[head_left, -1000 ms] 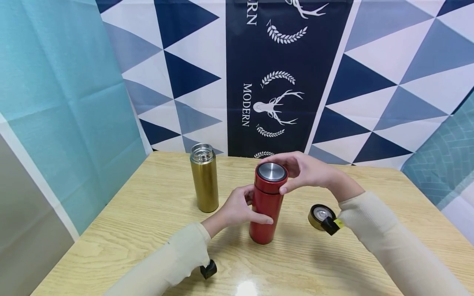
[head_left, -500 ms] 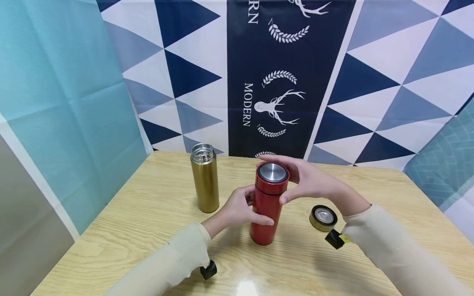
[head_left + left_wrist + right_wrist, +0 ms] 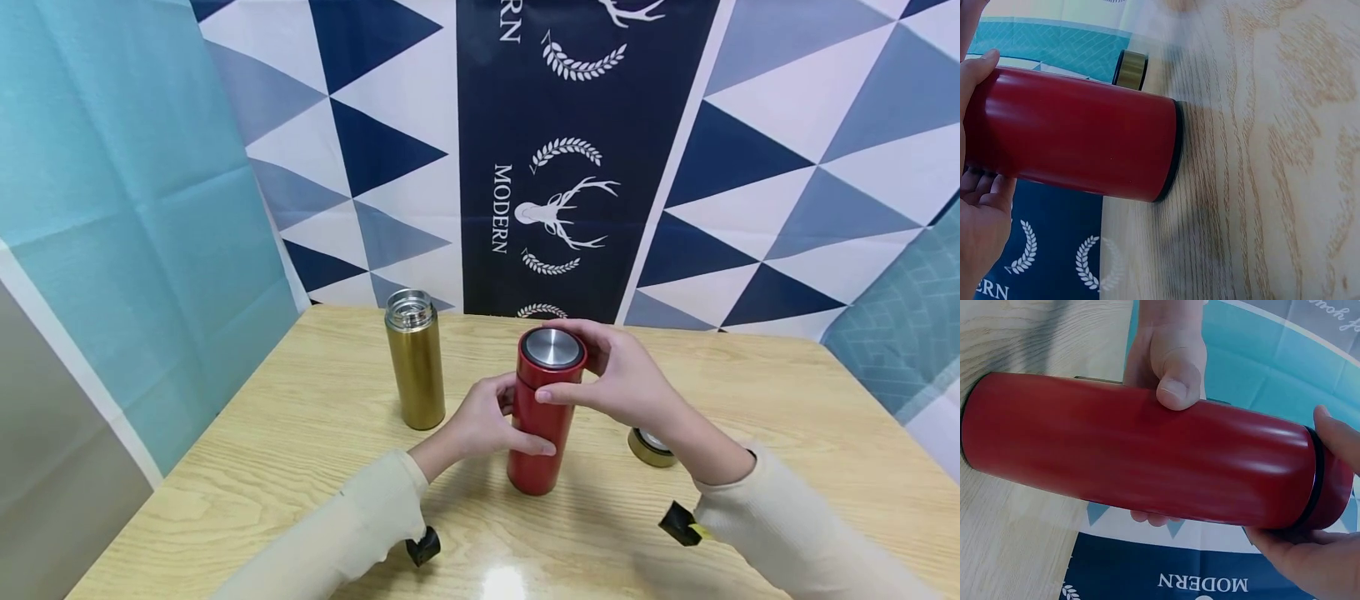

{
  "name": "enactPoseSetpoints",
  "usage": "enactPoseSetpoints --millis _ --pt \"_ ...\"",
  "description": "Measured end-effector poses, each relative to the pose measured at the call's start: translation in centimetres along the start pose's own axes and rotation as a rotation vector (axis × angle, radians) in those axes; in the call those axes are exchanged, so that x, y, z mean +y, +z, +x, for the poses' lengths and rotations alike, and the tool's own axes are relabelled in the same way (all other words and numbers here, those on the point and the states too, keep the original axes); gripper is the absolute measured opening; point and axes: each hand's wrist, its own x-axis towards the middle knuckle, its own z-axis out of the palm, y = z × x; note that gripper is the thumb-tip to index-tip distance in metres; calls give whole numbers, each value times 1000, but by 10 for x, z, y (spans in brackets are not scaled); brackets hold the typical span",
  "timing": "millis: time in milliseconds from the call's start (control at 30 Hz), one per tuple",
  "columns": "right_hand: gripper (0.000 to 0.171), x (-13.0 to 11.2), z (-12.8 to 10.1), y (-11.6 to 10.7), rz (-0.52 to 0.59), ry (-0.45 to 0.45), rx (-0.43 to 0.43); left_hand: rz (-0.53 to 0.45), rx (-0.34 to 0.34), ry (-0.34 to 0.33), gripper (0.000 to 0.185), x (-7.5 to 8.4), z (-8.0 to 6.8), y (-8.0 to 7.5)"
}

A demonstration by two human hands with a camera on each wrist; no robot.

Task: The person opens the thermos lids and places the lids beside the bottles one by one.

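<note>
A red thermos flask [image 3: 536, 433] stands upright on the wooden table, its lid [image 3: 553, 350] topped with a silver disc. Around the middle of the flask's body my left hand [image 3: 480, 421] is wrapped, thumb across the front. My right hand [image 3: 626, 375] grips the lid from the right, thumb in front near the black seam and fingers behind. In the right wrist view the lid [image 3: 1338, 494] sits against the body at that seam, between thumb and fingers. Behind to the left, a gold thermos flask [image 3: 417, 367] stands uncapped, its steel neck showing.
The gold lid [image 3: 651, 450] lies on the table right of the red flask, partly hidden by my right wrist. A patterned cloth [image 3: 547, 208] hangs behind the table's back edge, and a turquoise cloth [image 3: 150, 208] hangs at the left.
My right hand has turned about the lid, its thumb moving leftward across the front and its wrist coming nearer, now partly covering the gold lid. The left hand and both flasks stay put.
</note>
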Motion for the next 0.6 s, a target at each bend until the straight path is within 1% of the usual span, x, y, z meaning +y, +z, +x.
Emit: enactPoseSetpoints --millis 167,600 --pt "66 3 2 -5 28 -19 -39 -8 -4 22 61 1 1 0" --pt "67 14 13 -16 87 -81 -193 -17 1 13 61 0 -1 0"
